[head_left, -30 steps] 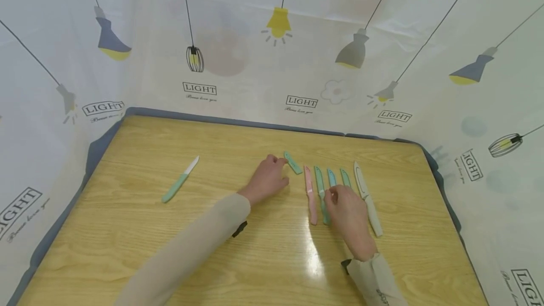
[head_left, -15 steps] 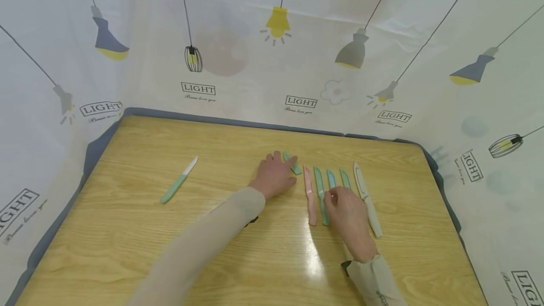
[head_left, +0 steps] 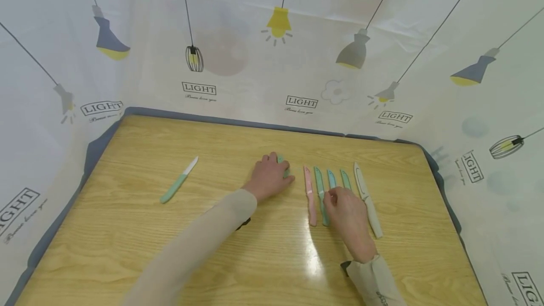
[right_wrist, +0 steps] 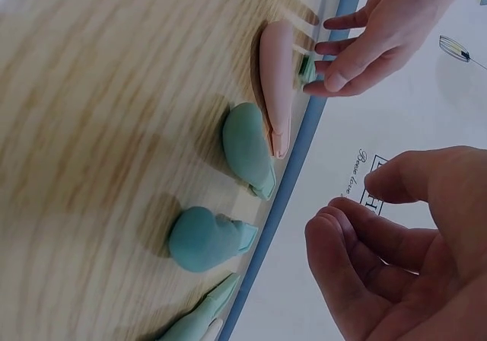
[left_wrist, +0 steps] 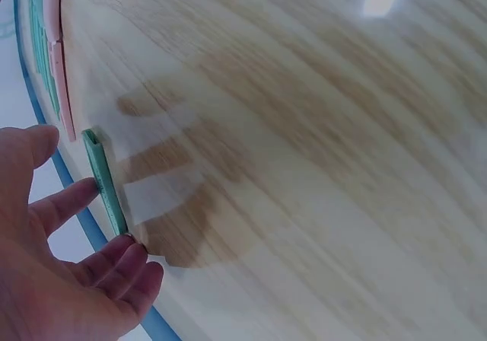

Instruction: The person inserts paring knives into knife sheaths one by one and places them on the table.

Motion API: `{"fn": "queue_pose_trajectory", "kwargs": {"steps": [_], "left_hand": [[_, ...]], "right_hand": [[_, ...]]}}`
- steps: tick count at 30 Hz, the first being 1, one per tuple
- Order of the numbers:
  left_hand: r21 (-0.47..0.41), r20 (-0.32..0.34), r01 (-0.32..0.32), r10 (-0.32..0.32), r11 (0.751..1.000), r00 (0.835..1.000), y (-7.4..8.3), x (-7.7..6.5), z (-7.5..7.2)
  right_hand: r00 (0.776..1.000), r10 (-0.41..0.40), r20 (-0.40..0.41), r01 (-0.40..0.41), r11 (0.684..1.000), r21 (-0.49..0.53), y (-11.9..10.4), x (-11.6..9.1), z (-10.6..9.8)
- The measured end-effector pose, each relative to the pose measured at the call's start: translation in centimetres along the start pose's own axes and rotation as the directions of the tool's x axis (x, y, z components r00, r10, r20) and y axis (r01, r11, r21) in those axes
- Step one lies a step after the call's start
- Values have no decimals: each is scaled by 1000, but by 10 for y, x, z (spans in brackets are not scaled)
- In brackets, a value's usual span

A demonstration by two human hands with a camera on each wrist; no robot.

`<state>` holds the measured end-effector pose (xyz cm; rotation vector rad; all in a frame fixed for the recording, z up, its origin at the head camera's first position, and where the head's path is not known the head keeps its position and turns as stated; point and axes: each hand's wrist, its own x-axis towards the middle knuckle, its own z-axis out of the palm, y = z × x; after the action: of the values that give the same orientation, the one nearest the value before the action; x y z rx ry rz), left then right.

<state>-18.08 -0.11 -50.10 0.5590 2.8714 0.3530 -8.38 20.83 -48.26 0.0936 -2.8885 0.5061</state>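
Observation:
My left hand [head_left: 268,174] reaches over a green knife sheath [left_wrist: 105,181], fingers extended, fingertips touching its side and one end. It lies flat on the table, partly covered by the fingers in the head view. To its right is a row of sheathed knives: a pink knife [head_left: 312,207], a green knife [head_left: 319,181], a blue knife [head_left: 331,177], another green knife [head_left: 345,178] and a larger white knife [head_left: 369,202]. Above the row hovers my right hand [head_left: 349,214], fingers loosely curled with nothing between them. It hides some handles in the head view.
Off to the left lies a green-handled paring knife [head_left: 175,188], its white blade bare and pointing away. The wooden table [head_left: 238,268] has a blue-grey strip [head_left: 238,121] along its back edge, with printed curtains rising behind and at both sides.
The left hand first moved right onto the green sheath, then drew it left, away from the row, turning it a little more upright in the head view. The right hand has stayed put.

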Motion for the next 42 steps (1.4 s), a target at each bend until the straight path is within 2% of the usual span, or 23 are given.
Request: {"fn": "queue_pose_trajectory", "kwargs": {"steps": [6,12,17,23,26,32,40,42], "left_hand": [[9,-31,-10,10,1000,999,-12,-7,-1],[4,-81,-20,20,1000,997,-17,-9,-1],[32,-128,11,-7,999,992,-17,-3,5],[88,-118,52,-42,995,992,-14,0,4],[62,-106,52,-45,997,993,-13,0,4],[-55,-105,56,-61,997,993,-12,0,1],[-100,-63,74,-81,992,995,-15,-5,-2],[-144,-60,84,-93,986,994,-18,-9,-4]], "right_hand": [[1000,-2,-7,2,1000,4,-1,0,0],[1000,-14,-14,14,1000,-4,-1,-1,1],[1000,-18,-8,18,1000,-3,-1,-1,0],[1000,-6,11,6,1000,2,-2,-1,-1],[1000,1,17,-1,1000,1,-2,-1,-1],[1000,-1,13,1,1000,-8,-4,-1,-2],[1000,-11,10,11,1000,0,-5,-1,-2],[1000,-14,10,14,1000,-3,-6,-1,-1]]}}
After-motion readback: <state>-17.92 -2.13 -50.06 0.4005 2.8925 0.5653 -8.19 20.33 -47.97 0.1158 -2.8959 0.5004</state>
